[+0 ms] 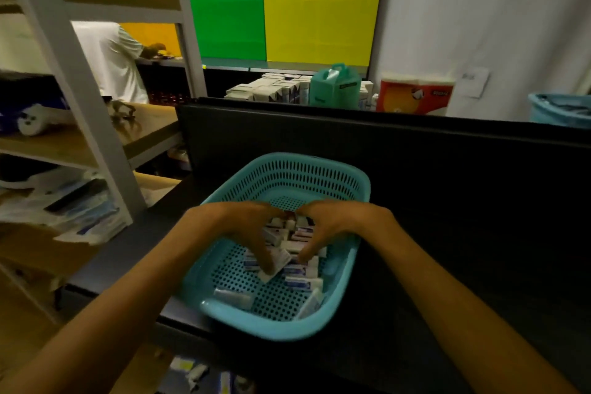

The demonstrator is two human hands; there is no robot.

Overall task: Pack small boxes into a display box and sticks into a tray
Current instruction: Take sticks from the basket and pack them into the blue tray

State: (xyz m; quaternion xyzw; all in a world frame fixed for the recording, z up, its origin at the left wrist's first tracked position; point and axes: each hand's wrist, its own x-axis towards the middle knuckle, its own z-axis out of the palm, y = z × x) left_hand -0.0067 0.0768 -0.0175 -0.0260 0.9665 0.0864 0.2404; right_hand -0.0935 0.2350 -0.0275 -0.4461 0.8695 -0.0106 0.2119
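A teal perforated basket sits on the dark table and holds several small white-and-blue boxes. Both hands are inside it, over the heap in its middle. My left hand curls its fingers and thumb round a bunch of boxes from the left. From the right, my right hand curls round the same bunch. A few loose boxes lie near the basket's front rim. No display box or stick tray shows.
A black partition rises behind the basket. Beyond it stand stacked white cartons, a teal jug, a paper roll pack and another teal basket. Shelving fills the left; a person in white works behind it.
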